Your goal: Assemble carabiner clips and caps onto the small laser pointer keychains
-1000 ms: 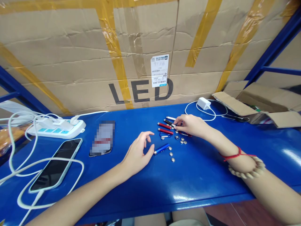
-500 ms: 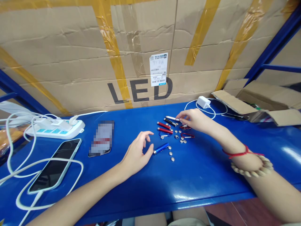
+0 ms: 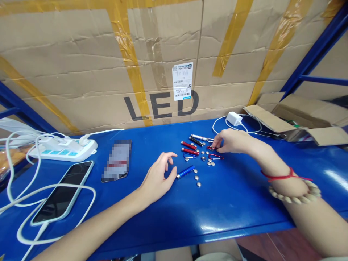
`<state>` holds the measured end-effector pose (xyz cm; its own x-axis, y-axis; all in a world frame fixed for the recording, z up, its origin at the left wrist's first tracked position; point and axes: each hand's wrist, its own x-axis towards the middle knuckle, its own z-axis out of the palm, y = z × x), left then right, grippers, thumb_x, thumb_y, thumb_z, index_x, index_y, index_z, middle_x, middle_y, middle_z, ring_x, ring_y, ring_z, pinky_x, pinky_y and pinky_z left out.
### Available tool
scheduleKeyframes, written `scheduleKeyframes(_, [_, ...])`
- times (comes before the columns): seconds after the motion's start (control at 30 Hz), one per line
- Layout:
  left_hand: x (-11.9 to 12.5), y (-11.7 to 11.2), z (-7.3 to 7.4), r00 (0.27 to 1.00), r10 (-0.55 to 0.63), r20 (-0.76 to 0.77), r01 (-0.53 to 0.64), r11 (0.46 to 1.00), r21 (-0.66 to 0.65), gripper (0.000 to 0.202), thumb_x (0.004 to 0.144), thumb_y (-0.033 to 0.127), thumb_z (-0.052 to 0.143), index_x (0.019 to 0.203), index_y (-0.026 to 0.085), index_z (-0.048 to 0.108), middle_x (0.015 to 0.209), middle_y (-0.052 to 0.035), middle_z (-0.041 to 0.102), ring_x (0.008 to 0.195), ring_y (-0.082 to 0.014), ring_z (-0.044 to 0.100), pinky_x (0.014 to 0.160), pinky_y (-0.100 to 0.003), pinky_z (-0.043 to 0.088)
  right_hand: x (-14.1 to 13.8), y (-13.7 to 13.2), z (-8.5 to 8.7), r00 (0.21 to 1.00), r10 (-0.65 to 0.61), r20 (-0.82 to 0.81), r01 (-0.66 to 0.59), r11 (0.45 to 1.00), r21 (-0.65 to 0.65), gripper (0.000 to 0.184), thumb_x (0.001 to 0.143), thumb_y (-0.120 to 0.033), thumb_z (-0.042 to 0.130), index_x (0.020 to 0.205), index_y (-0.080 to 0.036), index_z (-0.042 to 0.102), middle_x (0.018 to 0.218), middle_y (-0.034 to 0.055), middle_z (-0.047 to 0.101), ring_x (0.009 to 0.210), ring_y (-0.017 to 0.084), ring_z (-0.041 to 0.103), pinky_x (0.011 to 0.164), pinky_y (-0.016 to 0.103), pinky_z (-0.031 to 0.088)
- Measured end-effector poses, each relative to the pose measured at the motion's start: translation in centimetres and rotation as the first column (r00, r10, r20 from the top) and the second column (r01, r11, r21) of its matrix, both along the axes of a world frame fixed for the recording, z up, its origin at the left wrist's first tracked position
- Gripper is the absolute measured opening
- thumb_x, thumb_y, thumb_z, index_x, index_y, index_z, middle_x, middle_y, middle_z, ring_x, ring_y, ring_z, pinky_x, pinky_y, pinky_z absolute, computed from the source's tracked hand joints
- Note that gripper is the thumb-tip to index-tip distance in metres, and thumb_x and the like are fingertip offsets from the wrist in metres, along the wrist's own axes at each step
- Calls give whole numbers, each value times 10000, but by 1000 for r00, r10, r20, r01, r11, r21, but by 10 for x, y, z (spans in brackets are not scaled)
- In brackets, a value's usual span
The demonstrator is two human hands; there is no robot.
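Note:
My left hand (image 3: 157,178) rests on the blue table (image 3: 231,203), fingers loosely curled and apart, holding nothing; its thumb tip is right by the end of a small blue pen light (image 3: 186,171). My right hand (image 3: 231,141) reaches in from the right, fingertips pinched on a small red clip (image 3: 210,148). Around it lie two red pen lights (image 3: 189,148), a black one (image 3: 196,141), a silver one (image 3: 198,137), a blue clip (image 3: 189,157), another red clip (image 3: 216,157) and several button cells (image 3: 208,163).
At the left are a white power strip (image 3: 63,148) with cables, a phone (image 3: 61,192) on a white cord and a second phone (image 3: 117,159). A white charger (image 3: 233,118) and an open cardboard box (image 3: 299,119) sit at the back right. A large taped carton (image 3: 163,61) walls off the back.
My right hand has moved from the pen lights to the right and down onto the red clip, leaving the silver pen light lying on the table. My left hand has barely moved.

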<state>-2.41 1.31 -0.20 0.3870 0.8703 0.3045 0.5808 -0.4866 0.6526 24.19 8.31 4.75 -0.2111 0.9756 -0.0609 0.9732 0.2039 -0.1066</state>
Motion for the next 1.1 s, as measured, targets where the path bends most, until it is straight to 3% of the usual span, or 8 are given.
scheduleKeyframes(0.1, [0,0,1,1000,5,2,-5,1000,-2,293,825,155,446,1111,217,439,900,-10,489,676,-114,457,651,-255,403,-5,0,-3,1000,16,-6,-16,999,36,150,592,-147,639,682,-246,707,700,-40,693,677,154,637,457,195,346])
scheduleKeyframes(0.23, [0,0,1,1000,7,14,-7,1000,-12,286,830,171,455,1113,213,445,895,-8,490,681,-115,458,652,-251,402,-11,-1,1,997,70,-42,-65,990,126,93,684,-266,652,751,-266,717,747,-25,698,696,153,630,494,205,356])
scheduleKeyframes(0.33, [0,1,1,1000,11,23,-10,999,-33,300,848,243,475,1145,212,449,894,-11,494,689,-121,458,644,-249,407,-19,-5,3,963,228,-141,-185,946,265,100,757,-316,641,780,-259,719,787,-8,689,709,145,620,522,213,379])
scheduleKeyframes(0.5, [0,1,4,999,1,34,1,998,-57,385,853,330,506,1215,214,443,908,-14,521,681,-122,452,672,-257,417,-46,-20,-8,657,686,-314,-461,695,552,107,812,-260,614,817,-199,701,857,21,670,798,133,620,678,220,467])
scheduleKeyframes(0.63, [0,1,7,998,-56,20,56,998,-15,324,833,327,552,1132,205,524,832,-4,507,679,-122,458,665,-245,413,-68,-34,-22,523,808,-271,-547,562,621,138,843,-203,563,788,-152,678,893,60,647,782,132,614,671,223,491])
scheduleKeyframes(0.77, [0,1,6,998,-67,14,67,996,51,149,794,265,595,898,159,582,730,6,473,636,-116,444,604,-226,394,-76,-40,-29,533,833,-152,-582,491,648,179,871,-201,514,797,-156,670,930,71,639,745,127,613,583,209,491])
scheduleKeyframes(0.9, [1,1,4,1000,-27,9,27,998,56,119,773,224,592,876,165,592,731,5,489,625,-112,446,594,-227,383,-74,-38,-29,561,825,-72,-576,451,681,173,875,-197,510,832,-140,667,954,72,663,813,158,631,666,250,524])
scheduleKeyframes(1.1, [1,1,7,1000,-4,10,3,1000,8,126,836,210,465,820,168,582,704,5,480,612,-114,439,573,-233,348,-74,-37,-28,589,801,-103,-532,481,696,157,868,-209,531,880,-122,661,833,49,691,771,151,651,709,252,530])
